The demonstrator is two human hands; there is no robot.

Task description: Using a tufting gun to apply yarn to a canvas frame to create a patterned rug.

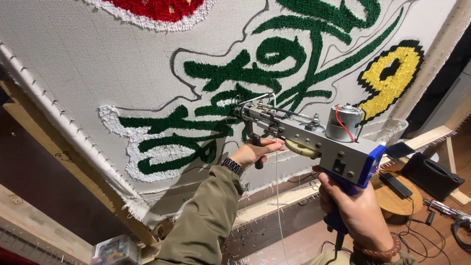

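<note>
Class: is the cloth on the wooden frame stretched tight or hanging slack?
Stretched tight. The cloth lies flat and unwrinkled, its edge hooked along the frame. Only the frayed bottom corner hangs loose.

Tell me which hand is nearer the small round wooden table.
Right. The right hand grips the tufting gun's blue handle just left of the round wooden table; the left hand holds the front black grip farther left, by the cloth.

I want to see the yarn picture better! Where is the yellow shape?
The yellow shape sits at the upper right of the head view on the stretched cloth, outlined in black, just above the tufting gun's round motor.
</note>
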